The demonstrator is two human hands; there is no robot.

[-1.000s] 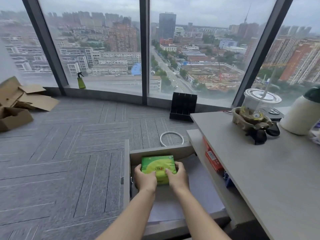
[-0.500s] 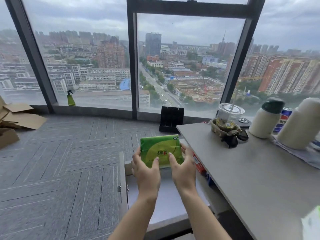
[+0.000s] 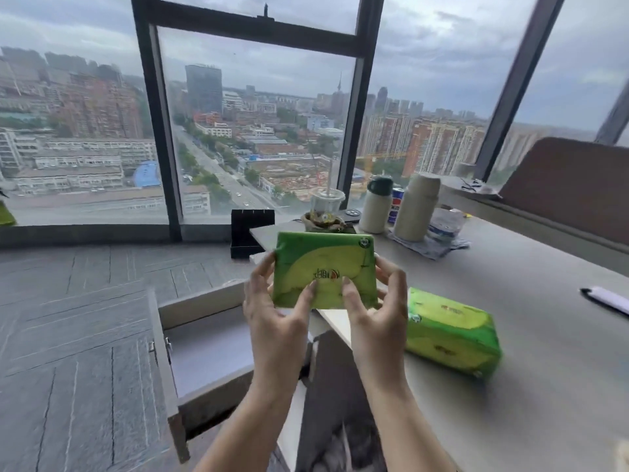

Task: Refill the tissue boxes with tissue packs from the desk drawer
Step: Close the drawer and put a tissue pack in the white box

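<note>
Since a moment ago, both hands have raised the green tissue pack (image 3: 325, 270) out of the drawer to chest height, and the view has swung right so that more of the desk now shows, including a second green tissue pack (image 3: 452, 337) lying on it.

The grey desk (image 3: 531, 301) runs along the right side of the room, with the open drawer (image 3: 204, 338) pulled out at its left end; the drawer's visible floor is bare grey. The room has grey patterned carpet (image 3: 75, 335) and floor-to-ceiling windows (image 3: 258, 131) over a city under cloud. At the desk's far end stand a clear plastic cup with a straw (image 3: 327, 199), two cream-coloured bottles (image 3: 413, 207), a soda can (image 3: 396, 204) between them and a crumpled water bottle (image 3: 444, 224). A black box (image 3: 250, 233) sits on the floor by the window, a brown chair back (image 3: 571, 185) rises beyond the desk, and a white pen (image 3: 606, 299) lies near the right edge.

The held pack is tilted with its printed face toward the camera, above the drawer's right side and the desk's edge. The left hand (image 3: 275, 321) grips its left end and the right hand (image 3: 377, 318) its right end, thumbs pressed on the front face and fingers curled behind. The second pack rests just beside the right hand, on the desk, untouched.
</note>
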